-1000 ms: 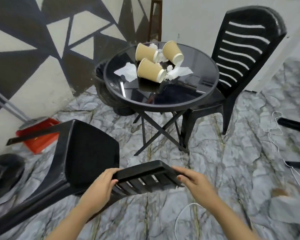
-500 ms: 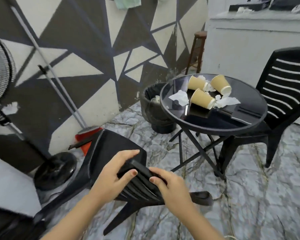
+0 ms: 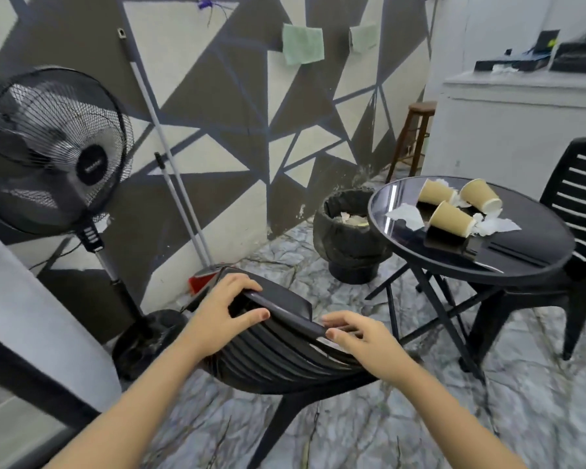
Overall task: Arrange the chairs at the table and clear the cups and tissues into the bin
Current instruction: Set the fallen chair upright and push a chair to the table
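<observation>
Left hand (image 3: pixel 224 308) grip closed on top rail of black chair (image 3: pixel 278 353); right hand (image 3: pixel 359 336) grip clasps same rail. Cups (image 3: pixel 452 219), tissues (image 3: pixel 405 215) on tabletop (image 3: pixel 521 262), ahead-right of grips; bin (image 3: pixel 347 231) beside it.

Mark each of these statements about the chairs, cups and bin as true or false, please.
1. Both hands, left hand and right hand, grip the top of the near chair. True.
2. Three cups stand upright on the table. False: they lie on their sides.
3. The bin is beside the table. True.
4. The tissues are on the floor. False: they lie on the table.
</observation>
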The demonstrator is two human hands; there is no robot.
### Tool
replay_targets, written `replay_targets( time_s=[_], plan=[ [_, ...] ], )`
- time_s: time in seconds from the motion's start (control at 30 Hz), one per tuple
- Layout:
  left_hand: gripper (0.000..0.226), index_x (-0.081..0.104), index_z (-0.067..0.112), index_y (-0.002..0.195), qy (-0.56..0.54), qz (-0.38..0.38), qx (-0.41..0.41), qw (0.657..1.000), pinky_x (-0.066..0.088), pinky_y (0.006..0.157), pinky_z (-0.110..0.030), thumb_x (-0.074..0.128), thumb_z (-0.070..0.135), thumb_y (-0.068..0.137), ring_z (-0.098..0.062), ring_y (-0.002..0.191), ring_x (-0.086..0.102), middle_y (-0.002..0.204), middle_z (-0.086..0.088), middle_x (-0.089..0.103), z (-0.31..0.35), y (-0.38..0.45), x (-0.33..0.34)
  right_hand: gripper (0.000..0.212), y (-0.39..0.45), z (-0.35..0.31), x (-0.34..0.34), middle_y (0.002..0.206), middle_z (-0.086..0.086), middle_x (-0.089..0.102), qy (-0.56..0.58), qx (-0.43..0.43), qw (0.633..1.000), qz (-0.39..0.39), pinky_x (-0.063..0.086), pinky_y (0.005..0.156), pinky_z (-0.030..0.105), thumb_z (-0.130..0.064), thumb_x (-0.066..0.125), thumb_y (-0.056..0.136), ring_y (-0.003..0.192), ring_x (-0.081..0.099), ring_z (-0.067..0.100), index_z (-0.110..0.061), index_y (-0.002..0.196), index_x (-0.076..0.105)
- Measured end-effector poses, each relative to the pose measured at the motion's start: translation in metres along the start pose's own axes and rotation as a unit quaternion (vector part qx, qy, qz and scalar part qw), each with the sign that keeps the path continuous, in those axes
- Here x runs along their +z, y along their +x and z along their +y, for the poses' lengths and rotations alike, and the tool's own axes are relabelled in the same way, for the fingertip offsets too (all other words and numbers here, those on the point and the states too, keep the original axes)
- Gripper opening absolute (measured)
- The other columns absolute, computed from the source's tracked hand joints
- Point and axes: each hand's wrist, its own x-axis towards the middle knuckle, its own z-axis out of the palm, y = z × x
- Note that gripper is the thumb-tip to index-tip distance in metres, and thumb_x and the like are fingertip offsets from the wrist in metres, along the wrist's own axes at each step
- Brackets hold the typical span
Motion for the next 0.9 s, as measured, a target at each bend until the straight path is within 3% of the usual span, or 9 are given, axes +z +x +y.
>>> replay_targets(
  time_s=[0.13,0.2,0.27,0.4,0.5,0.6,0.67,0.8,0.9],
  plan=[
    [0.032,0.052,0.036,0.093,-0.029,0.086,-0.038,0.995,0.036,0.087,-0.022,0.068,0.053,0.072,0.011,0.103,0.044,0.106,0.017,0.048,-0.032,-0.011,-0.031,0.017,0.002,0.005,0.002,0.102,-0.025,0.065,-0.047,0.028,0.997,-0.060,0.043,0.085,0.016,-0.040,0.054,0.090,0.098,0.057,-0.010,-0.055,0.094,0.061],
    [0.037,0.051,0.037,0.094,-0.031,0.063,-0.047,0.996,0.036,0.085,-0.023,0.071,0.056,0.068,0.013,0.101,0.043,0.105,0.017,0.047,-0.041,-0.011,-0.042,0.018,0.003,0.008,0.005,0.104,-0.023,0.065,-0.050,0.035,0.996,-0.066,0.044,0.087,0.016,-0.041,0.054,0.090,0.098,0.057,-0.010,-0.059,0.094,0.057],
    [0.044,0.050,0.040,0.093,-0.025,0.029,-0.049,0.998,0.036,0.083,-0.021,0.067,0.062,0.060,0.011,0.101,0.043,0.104,0.017,0.046,-0.044,-0.008,-0.046,0.016,0.005,0.014,0.007,0.105,-0.018,0.066,-0.022,0.055,0.996,-0.059,0.045,0.087,0.016,-0.042,0.056,0.089,0.097,0.059,-0.006,-0.054,0.098,0.061],
    [0.049,0.048,0.035,0.084,-0.027,0.078,-0.049,0.995,0.038,0.080,-0.025,0.068,0.066,0.051,-0.007,0.095,0.048,0.096,0.007,0.047,-0.050,-0.001,-0.038,0.022,0.010,0.027,0.010,0.112,-0.010,0.063,-0.018,0.075,0.996,-0.049,0.044,0.095,0.030,-0.046,0.059,0.085,0.104,0.058,0.006,-0.038,0.105,0.065],
    [0.049,0.049,0.032,0.080,-0.042,0.104,-0.054,0.992,0.039,0.081,-0.023,0.073,0.061,0.049,-0.009,0.094,0.049,0.094,0.007,0.048,-0.057,0.001,-0.036,0.020,0.013,0.031,0.008,0.114,-0.012,0.061,-0.010,0.071,0.997,-0.039,0.042,0.094,0.023,-0.050,0.060,0.080,0.106,0.055,0.000,-0.041,0.098,0.065],
    [0.047,0.051,0.031,0.079,-0.063,0.130,-0.050,0.988,0.036,0.079,-0.006,0.073,0.057,0.046,0.002,0.089,0.049,0.092,0.007,0.050,-0.067,-0.002,-0.044,0.033,0.009,0.048,0.002,0.116,-0.012,0.061,0.009,0.069,0.997,-0.014,0.041,0.092,0.021,-0.056,0.057,0.074,0.108,0.055,0.001,-0.040,0.101,0.065],
    [0.044,0.051,0.035,0.079,-0.068,0.142,-0.050,0.986,0.034,0.076,-0.001,0.072,0.054,0.045,0.003,0.086,0.049,0.091,0.008,0.051,-0.076,-0.006,-0.054,0.033,0.010,0.063,0.000,0.120,-0.015,0.059,0.021,0.073,0.997,0.008,0.039,0.092,0.019,-0.054,0.056,0.073,0.112,0.053,0.002,-0.042,0.103,0.063],
    [0.042,0.052,0.039,0.080,-0.067,0.131,-0.063,0.987,0.035,0.074,-0.005,0.073,0.049,0.045,0.004,0.083,0.050,0.091,0.006,0.052,-0.098,-0.007,-0.072,0.034,0.030,0.079,0.003,0.125,-0.013,0.052,0.032,0.076,0.997,-0.008,0.031,0.101,0.026,-0.054,0.060,0.070,0.119,0.044,0.001,-0.043,0.102,0.063],
    [0.042,0.053,0.038,0.082,-0.068,0.119,-0.077,0.988,0.037,0.081,-0.014,0.073,0.047,0.046,0.000,0.084,0.051,0.092,0.002,0.054,-0.110,-0.005,-0.082,0.031,0.048,0.081,0.014,0.119,-0.011,0.059,0.084,0.063,0.994,0.006,0.042,0.092,0.019,-0.044,0.064,0.070,0.115,0.053,0.006,-0.035,0.100,0.067]
  ],
)
